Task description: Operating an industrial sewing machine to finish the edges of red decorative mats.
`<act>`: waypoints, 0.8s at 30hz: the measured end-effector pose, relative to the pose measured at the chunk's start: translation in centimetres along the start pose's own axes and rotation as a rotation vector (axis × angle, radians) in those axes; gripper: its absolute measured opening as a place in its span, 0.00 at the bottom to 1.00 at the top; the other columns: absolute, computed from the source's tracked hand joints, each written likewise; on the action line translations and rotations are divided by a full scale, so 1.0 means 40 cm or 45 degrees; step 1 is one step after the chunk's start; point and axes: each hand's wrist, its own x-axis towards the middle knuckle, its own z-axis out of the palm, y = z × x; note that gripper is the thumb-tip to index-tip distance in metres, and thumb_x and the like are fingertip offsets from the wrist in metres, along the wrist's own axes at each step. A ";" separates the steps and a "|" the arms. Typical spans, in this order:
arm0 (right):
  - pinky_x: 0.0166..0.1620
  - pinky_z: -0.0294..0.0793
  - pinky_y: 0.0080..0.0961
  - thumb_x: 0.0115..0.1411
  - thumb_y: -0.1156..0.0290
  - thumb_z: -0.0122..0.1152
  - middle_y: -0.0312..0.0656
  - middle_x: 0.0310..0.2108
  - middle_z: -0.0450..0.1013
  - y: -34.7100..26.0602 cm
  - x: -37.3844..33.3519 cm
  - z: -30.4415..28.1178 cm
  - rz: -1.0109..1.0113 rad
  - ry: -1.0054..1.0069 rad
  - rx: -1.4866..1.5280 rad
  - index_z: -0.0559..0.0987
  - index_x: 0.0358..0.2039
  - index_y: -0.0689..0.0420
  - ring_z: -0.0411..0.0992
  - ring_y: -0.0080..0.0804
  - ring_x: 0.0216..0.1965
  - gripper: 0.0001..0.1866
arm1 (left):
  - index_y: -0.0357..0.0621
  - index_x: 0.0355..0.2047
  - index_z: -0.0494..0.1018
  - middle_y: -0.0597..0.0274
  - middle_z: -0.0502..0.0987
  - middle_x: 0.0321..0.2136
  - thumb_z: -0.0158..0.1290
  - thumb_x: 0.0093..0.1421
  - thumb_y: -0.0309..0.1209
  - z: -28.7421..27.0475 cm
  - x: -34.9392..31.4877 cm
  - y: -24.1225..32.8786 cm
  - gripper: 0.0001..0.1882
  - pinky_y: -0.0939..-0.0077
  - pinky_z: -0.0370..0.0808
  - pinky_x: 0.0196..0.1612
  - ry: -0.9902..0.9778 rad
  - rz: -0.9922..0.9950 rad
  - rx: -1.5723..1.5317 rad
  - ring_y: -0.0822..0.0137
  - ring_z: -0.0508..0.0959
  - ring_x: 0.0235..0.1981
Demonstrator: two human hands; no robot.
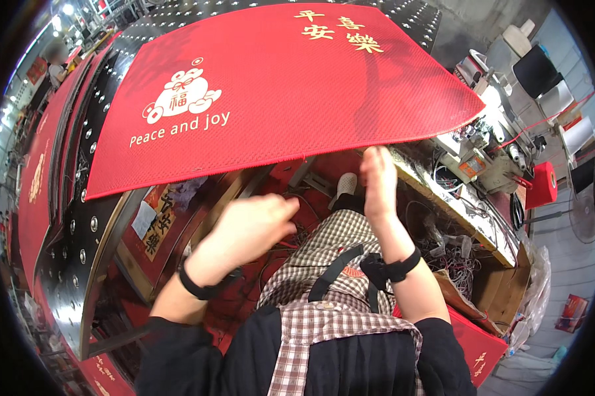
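Note:
A large red floor mat (278,86) with pale gold lettering and a cartoon figure lies before me, its near edge hanging over the front of a studded black table (103,99). My right hand (380,181) is raised at this edge, right of the middle. Its fingers are stretched upward and the tips meet or nearly meet the mat's underside; I see no grip on it. Lower and to the left, my left hand (245,228) is in the air below the mat, apart from it. It is blurred, with fingers pointing right, loosely bent and apart, and nothing visible in them.
A sewing machine (472,162) with a red thread cone (541,185) stands on the bench at right. Below it are tangled threads and a cardboard box (505,290). More red mats (43,178) hang at the left. A fan (582,214) stands at far right.

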 end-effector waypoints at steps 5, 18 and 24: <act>0.39 0.65 0.16 0.58 0.71 0.59 0.31 0.33 0.69 -0.081 0.106 -0.020 0.013 0.242 0.321 0.71 0.40 0.59 0.64 0.16 0.33 0.11 | 0.53 0.56 0.63 0.57 0.65 0.54 0.61 0.44 0.34 -0.179 0.103 -0.054 0.37 0.62 0.65 0.55 0.280 0.159 0.748 0.58 0.67 0.53; 0.32 0.68 0.17 0.58 0.65 0.60 0.33 0.34 0.75 -0.299 0.401 -0.107 -0.228 -0.286 0.133 0.75 0.42 0.57 0.71 0.18 0.31 0.14 | 0.31 0.54 0.62 0.46 0.77 0.36 0.47 0.52 0.26 -0.253 0.285 0.103 0.28 0.64 0.74 0.33 -0.419 0.076 0.498 0.51 0.77 0.22; 0.26 0.64 0.13 0.60 0.58 0.58 0.33 0.39 0.75 -0.212 0.341 -0.227 0.105 -0.251 0.529 0.74 0.49 0.53 0.74 0.22 0.31 0.20 | 0.31 0.47 0.69 0.52 0.73 0.33 0.49 0.50 0.27 -0.174 0.386 0.093 0.22 0.65 0.73 0.35 -0.171 0.258 0.083 0.54 0.76 0.30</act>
